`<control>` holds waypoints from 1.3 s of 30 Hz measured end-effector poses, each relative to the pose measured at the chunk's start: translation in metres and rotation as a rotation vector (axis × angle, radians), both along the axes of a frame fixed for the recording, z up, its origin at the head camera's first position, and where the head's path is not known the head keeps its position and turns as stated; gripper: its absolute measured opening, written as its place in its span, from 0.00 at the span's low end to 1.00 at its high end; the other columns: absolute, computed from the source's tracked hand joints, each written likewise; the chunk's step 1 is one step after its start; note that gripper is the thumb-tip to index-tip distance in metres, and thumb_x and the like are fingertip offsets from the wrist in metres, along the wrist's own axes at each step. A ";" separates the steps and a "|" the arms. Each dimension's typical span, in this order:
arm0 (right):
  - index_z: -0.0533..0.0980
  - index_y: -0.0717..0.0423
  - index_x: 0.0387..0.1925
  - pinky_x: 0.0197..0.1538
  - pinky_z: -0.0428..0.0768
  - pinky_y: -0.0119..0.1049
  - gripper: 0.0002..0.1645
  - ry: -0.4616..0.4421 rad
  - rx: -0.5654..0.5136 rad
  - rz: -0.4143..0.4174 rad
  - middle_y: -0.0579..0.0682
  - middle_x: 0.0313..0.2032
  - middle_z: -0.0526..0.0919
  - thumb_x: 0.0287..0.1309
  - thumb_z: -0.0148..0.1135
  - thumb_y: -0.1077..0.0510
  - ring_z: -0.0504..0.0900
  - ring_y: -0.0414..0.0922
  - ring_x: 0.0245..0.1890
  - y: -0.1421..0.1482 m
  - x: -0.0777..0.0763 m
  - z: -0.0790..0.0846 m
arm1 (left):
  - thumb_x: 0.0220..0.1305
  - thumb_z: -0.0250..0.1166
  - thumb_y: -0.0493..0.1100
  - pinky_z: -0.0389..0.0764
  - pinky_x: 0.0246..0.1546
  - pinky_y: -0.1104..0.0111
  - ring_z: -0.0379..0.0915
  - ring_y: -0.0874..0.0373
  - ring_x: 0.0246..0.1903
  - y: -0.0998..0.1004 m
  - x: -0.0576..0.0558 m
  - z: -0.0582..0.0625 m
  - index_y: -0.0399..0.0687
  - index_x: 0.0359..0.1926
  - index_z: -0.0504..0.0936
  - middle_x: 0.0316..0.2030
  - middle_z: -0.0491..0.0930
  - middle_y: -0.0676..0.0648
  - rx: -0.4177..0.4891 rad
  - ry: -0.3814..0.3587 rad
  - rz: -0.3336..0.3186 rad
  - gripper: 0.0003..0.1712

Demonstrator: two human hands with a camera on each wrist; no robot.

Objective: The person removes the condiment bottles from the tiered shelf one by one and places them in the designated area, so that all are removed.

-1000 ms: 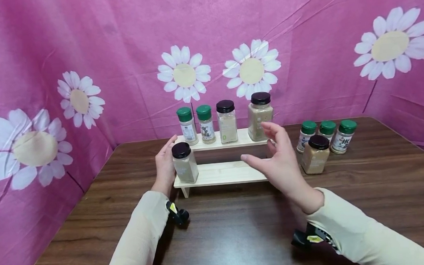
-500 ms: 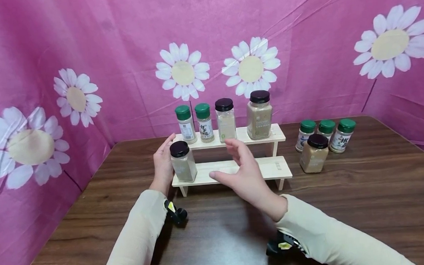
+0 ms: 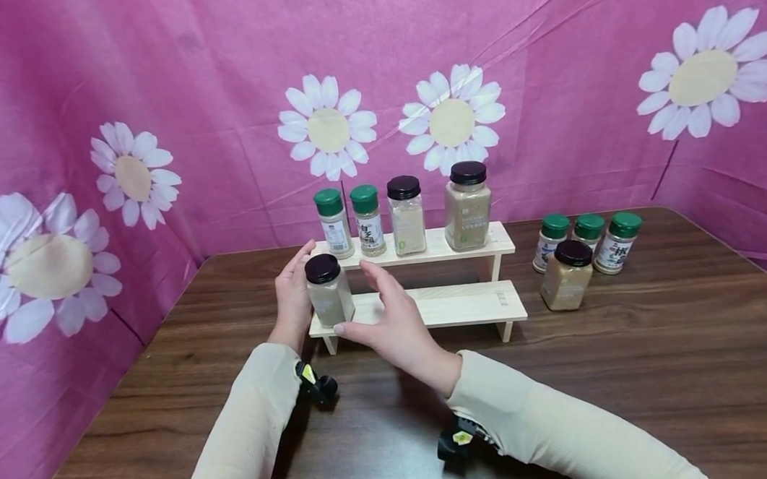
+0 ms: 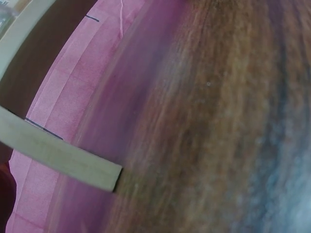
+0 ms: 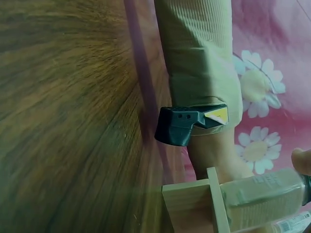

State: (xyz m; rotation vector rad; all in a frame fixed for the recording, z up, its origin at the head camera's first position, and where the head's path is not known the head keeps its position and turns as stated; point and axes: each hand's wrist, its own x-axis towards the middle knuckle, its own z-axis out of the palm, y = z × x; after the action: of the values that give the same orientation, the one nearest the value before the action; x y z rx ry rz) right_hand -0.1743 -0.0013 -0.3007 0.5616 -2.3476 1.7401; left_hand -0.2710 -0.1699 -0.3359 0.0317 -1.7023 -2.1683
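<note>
Hands at a two-step wooden rack (image 3: pixel 465 304) on a dark wood bench (image 3: pixel 625 371). Over the last second the right hand (image 3: pixel 388 326) has travelled from the right end of the rack, by the tall jar on the upper step, leftward across the lower step; its fingers are spread and relaxed, its thumb tip touching or just short of the near base of the black-capped jar (image 3: pixel 330 291). The left hand (image 3: pixel 294 296) has not moved: it cups the far left side of that same jar, fingers curved round behind it. Judging from this, both hands now bracket one jar, so the work has narrowed to seating or adjusting it.

The black-capped jar stands upright at the left end of the lower step, between the two hands. On the upper step stand two green-capped jars (image 3: pixel 350 222) at the left, then a black-capped jar and a taller black-capped jar (image 3: pixel 467 205) to the right. Four more jars (image 3: pixel 579 254) stand on the bench right of the rack, well apart from either hand. The right wrist view shows the rack's corner (image 5: pixel 194 204) and the jar lying across the frame; the left wrist view shows only a rack edge (image 4: pixel 58 158) and blurred wood.
</note>
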 end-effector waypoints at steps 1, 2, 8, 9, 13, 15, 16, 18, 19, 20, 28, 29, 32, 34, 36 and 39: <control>0.58 0.53 0.67 0.61 0.68 0.51 0.54 -0.002 0.007 0.003 0.52 0.65 0.64 0.37 0.76 0.56 0.64 0.51 0.64 -0.002 -0.001 0.000 | 0.67 0.50 0.38 0.73 0.51 0.75 0.70 0.66 0.50 0.000 0.000 0.000 0.37 0.58 0.73 0.57 0.73 0.41 0.004 -0.001 -0.003 0.20; 0.58 0.53 0.67 0.61 0.68 0.50 0.55 -0.004 0.012 0.005 0.52 0.65 0.64 0.37 0.76 0.56 0.64 0.50 0.64 -0.004 -0.001 -0.001 | 0.67 0.49 0.38 0.73 0.51 0.75 0.70 0.66 0.50 0.000 0.001 0.000 0.37 0.58 0.73 0.58 0.72 0.41 0.005 -0.003 -0.009 0.20; 0.58 0.53 0.67 0.61 0.68 0.48 0.53 0.004 0.030 0.007 0.54 0.64 0.65 0.39 0.75 0.55 0.64 0.50 0.64 -0.012 -0.006 -0.003 | 0.67 0.50 0.39 0.73 0.51 0.75 0.71 0.66 0.49 0.000 0.001 0.001 0.37 0.58 0.73 0.58 0.72 0.41 0.002 -0.007 -0.015 0.20; 0.58 0.52 0.66 0.61 0.68 0.47 0.52 0.008 0.032 0.006 0.54 0.64 0.65 0.39 0.75 0.55 0.64 0.49 0.64 -0.014 -0.007 -0.004 | 0.67 0.50 0.39 0.73 0.50 0.75 0.71 0.66 0.48 0.000 0.002 0.001 0.37 0.58 0.73 0.58 0.72 0.41 0.000 -0.005 -0.015 0.21; 0.59 0.51 0.66 0.60 0.70 0.47 0.51 0.017 0.039 0.004 0.54 0.62 0.68 0.39 0.74 0.55 0.66 0.49 0.62 -0.019 -0.010 -0.006 | 0.68 0.49 0.39 0.74 0.51 0.75 0.71 0.66 0.48 -0.001 0.002 0.003 0.37 0.58 0.73 0.58 0.72 0.41 -0.013 -0.001 -0.019 0.21; 0.59 0.50 0.65 0.59 0.70 0.47 0.50 0.013 0.036 0.006 0.53 0.61 0.69 0.40 0.74 0.55 0.67 0.48 0.61 -0.021 -0.012 -0.007 | 0.68 0.49 0.39 0.73 0.51 0.75 0.71 0.66 0.49 -0.001 0.002 0.002 0.37 0.58 0.73 0.58 0.72 0.42 -0.010 0.000 -0.023 0.21; 0.59 0.50 0.65 0.59 0.71 0.47 0.50 0.011 0.031 0.009 0.53 0.60 0.69 0.40 0.74 0.55 0.68 0.48 0.60 -0.022 -0.012 -0.008 | 0.68 0.49 0.39 0.73 0.51 0.75 0.71 0.66 0.49 -0.001 0.001 0.002 0.37 0.59 0.73 0.58 0.72 0.42 -0.010 -0.001 -0.025 0.21; 0.58 0.49 0.66 0.58 0.71 0.47 0.50 0.006 0.025 0.012 0.53 0.59 0.70 0.41 0.74 0.55 0.68 0.47 0.59 -0.025 -0.013 -0.010 | 0.68 0.49 0.39 0.73 0.51 0.75 0.71 0.66 0.49 -0.001 0.001 0.002 0.37 0.58 0.73 0.58 0.72 0.41 -0.003 0.002 -0.027 0.21; 0.58 0.48 0.66 0.58 0.71 0.47 0.50 0.004 0.019 0.015 0.53 0.59 0.70 0.41 0.73 0.55 0.69 0.47 0.59 -0.026 -0.014 -0.010 | 0.68 0.49 0.38 0.73 0.51 0.75 0.71 0.66 0.48 -0.001 0.001 0.002 0.36 0.58 0.73 0.58 0.72 0.41 0.001 0.003 -0.027 0.20; 0.58 0.48 0.66 0.59 0.71 0.47 0.50 0.001 0.013 0.017 0.53 0.59 0.70 0.41 0.73 0.55 0.69 0.46 0.59 -0.027 -0.014 -0.011 | 0.68 0.49 0.38 0.73 0.51 0.75 0.71 0.66 0.48 0.000 0.001 0.002 0.36 0.58 0.73 0.58 0.72 0.41 0.002 0.003 -0.025 0.20; 0.53 0.47 0.68 0.54 0.74 0.43 0.54 0.045 0.005 0.005 0.53 0.61 0.66 0.41 0.73 0.55 0.70 0.47 0.55 -0.039 -0.019 -0.014 | 0.66 0.50 0.38 0.75 0.47 0.76 0.73 0.68 0.43 0.002 0.002 0.004 0.38 0.56 0.76 0.51 0.79 0.47 -0.011 0.002 0.020 0.20; 0.53 0.48 0.68 0.53 0.74 0.42 0.54 0.061 0.016 -0.002 0.54 0.61 0.66 0.41 0.73 0.55 0.70 0.47 0.55 -0.040 -0.019 -0.015 | 0.65 0.51 0.37 0.75 0.47 0.76 0.74 0.69 0.42 0.002 0.002 0.004 0.38 0.56 0.76 0.48 0.81 0.50 -0.013 0.006 0.025 0.20; 0.51 0.49 0.69 0.52 0.75 0.42 0.56 0.104 0.084 -0.039 0.56 0.61 0.65 0.41 0.74 0.55 0.71 0.48 0.55 -0.043 -0.022 -0.017 | 0.64 0.51 0.36 0.75 0.46 0.76 0.74 0.69 0.41 0.003 0.001 0.004 0.37 0.55 0.76 0.44 0.82 0.54 -0.011 0.016 0.034 0.20; 0.50 0.49 0.69 0.54 0.75 0.43 0.57 0.121 0.122 -0.062 0.57 0.60 0.66 0.41 0.74 0.54 0.71 0.49 0.55 -0.045 -0.023 -0.019 | 0.65 0.50 0.37 0.75 0.46 0.76 0.74 0.70 0.41 0.002 0.002 0.003 0.36 0.56 0.75 0.46 0.81 0.52 -0.028 0.015 0.036 0.20; 0.50 0.49 0.69 0.55 0.73 0.46 0.58 0.136 0.151 -0.083 0.57 0.60 0.66 0.40 0.74 0.53 0.70 0.49 0.56 -0.047 -0.025 -0.021 | 0.66 0.50 0.37 0.74 0.46 0.77 0.73 0.70 0.41 0.001 0.002 0.003 0.36 0.56 0.74 0.51 0.79 0.47 -0.039 0.014 0.038 0.20; 0.49 0.48 0.68 0.55 0.73 0.48 0.59 0.145 0.168 -0.108 0.57 0.59 0.67 0.39 0.75 0.52 0.71 0.50 0.55 -0.049 -0.026 -0.022 | 0.66 0.50 0.38 0.74 0.47 0.77 0.73 0.70 0.42 0.000 0.002 0.002 0.36 0.57 0.74 0.54 0.76 0.42 -0.044 0.013 0.033 0.20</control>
State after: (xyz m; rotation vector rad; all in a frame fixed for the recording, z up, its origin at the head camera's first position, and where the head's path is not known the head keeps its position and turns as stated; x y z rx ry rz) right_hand -0.2008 -0.0503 -0.3229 0.5537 -2.3878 1.4161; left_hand -0.2690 -0.1696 -0.3336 0.0336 -1.7300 -2.1016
